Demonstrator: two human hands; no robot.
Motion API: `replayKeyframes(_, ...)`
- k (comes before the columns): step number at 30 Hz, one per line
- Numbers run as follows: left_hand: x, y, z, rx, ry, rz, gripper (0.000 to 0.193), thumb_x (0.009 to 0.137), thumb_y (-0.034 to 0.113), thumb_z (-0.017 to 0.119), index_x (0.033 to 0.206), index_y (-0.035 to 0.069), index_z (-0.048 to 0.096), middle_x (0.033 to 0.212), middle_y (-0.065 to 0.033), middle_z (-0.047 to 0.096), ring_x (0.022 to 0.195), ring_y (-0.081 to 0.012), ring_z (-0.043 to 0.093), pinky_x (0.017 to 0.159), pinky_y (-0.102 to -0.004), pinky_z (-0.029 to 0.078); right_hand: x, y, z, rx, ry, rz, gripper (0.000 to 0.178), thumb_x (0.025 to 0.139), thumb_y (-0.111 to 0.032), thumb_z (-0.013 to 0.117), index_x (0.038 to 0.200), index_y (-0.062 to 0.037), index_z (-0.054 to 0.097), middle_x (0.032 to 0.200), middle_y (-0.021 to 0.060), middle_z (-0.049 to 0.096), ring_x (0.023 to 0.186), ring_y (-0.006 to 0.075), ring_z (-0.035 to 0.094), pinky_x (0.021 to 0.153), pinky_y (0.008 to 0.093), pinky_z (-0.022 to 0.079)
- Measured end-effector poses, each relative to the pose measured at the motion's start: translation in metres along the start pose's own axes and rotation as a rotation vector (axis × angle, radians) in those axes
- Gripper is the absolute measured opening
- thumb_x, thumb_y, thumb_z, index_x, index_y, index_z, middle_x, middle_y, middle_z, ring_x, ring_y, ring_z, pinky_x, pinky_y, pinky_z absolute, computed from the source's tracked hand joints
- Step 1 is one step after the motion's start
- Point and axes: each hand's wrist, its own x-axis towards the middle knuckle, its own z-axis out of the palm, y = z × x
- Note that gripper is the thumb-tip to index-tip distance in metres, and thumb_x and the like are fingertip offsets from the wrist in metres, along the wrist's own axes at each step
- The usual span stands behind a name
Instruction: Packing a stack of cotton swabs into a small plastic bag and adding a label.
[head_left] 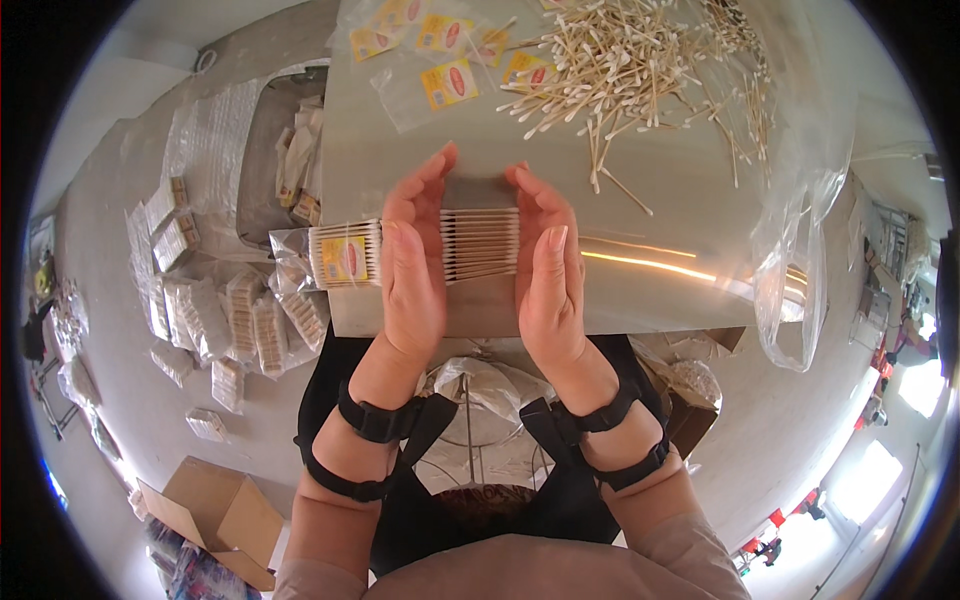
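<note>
Between my two palms lies a neat row of cotton swabs (pixel 480 245), side by side on the table (pixel 660 215). My left hand (pixel 415 265) stands on edge at their left ends, fingers stretched out. Mirroring it at the right ends is my right hand (pixel 550 265), also with straight fingers; neither hand is closed round the swabs. Just left of my left hand, a clear bag of swabs (pixel 345 258) with a yellow label lies at the table's left edge. A large loose heap of cotton swabs (pixel 620 65) spreads over the far side.
Flat clear bags with yellow labels (pixel 450 83) lie at the far left of the table. A plastic sheet (pixel 800 230) hangs over its right side. Filled swab packs (pixel 240 310) and a dark crate (pixel 285 150) are at the left. An open cardboard box (pixel 215 510) stands lower left.
</note>
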Motion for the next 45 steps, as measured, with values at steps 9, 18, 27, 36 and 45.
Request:
replayKeyframes(9,-0.006,0.001,0.024,-0.020,-0.087,0.019,0.075,0.103,0.062,0.024,0.144,0.001,0.037,0.152,-0.0191,0.040,0.144,-0.0285,0.033,0.123,-0.0435,0.016,0.005,-0.007,-0.015,0.178,0.091,-0.091,0.048,0.110,-0.032,0.031,0.143,0.0024,0.038,0.149,0.0182,0.040,0.141,0.0253,0.035,0.120,0.0388,0.023)
replayKeyframes(18,-0.006,-0.005,0.031,0.034,-0.168,-0.076,0.080,0.101,0.065,0.022,0.147,0.001,0.033,0.155,-0.0176,0.035,0.146,-0.0271,0.030,0.121,-0.0417,0.017,0.000,-0.005,-0.025,0.216,0.133,-0.020,0.045,0.110,-0.031,0.033,0.137,0.0024,0.045,0.141,0.0174,0.048,0.135,0.0241,0.042,0.117,0.0381,0.029)
replayKeyframes(27,-0.010,0.011,0.016,0.068,-0.147,-0.002,0.080,0.101,0.066,0.023,0.143,0.001,0.039,0.148,-0.0210,0.044,0.140,-0.0292,0.039,0.120,-0.0424,0.022,0.001,-0.002,-0.022,0.173,0.115,-0.068,0.045,0.110,-0.031,0.035,0.136,0.0040,0.047,0.140,0.0161,0.050,0.133,0.0231,0.044,0.115,0.0360,0.030)
replayKeyframes(36,-0.005,-0.001,0.011,0.064,0.016,0.063,0.070,0.105,0.058,0.025,0.144,0.001,0.039,0.151,-0.0211,0.041,0.144,-0.0292,0.035,0.121,-0.0420,0.020,0.002,-0.005,-0.010,-0.041,-0.027,-0.037,0.052,0.110,-0.036,0.028,0.141,0.0040,0.039,0.150,0.0196,0.040,0.141,0.0270,0.037,0.118,0.0389,0.025)
replayKeyframes(45,-0.003,-0.002,0.007,0.032,0.078,0.011,0.069,0.105,0.056,0.022,0.140,0.000,0.040,0.143,-0.0204,0.048,0.137,-0.0286,0.043,0.119,-0.0429,0.025,0.001,-0.002,0.002,-0.033,0.057,-0.065,0.046,0.109,-0.030,0.034,0.136,0.0051,0.046,0.140,0.0216,0.050,0.133,0.0280,0.046,0.112,0.0370,0.033)
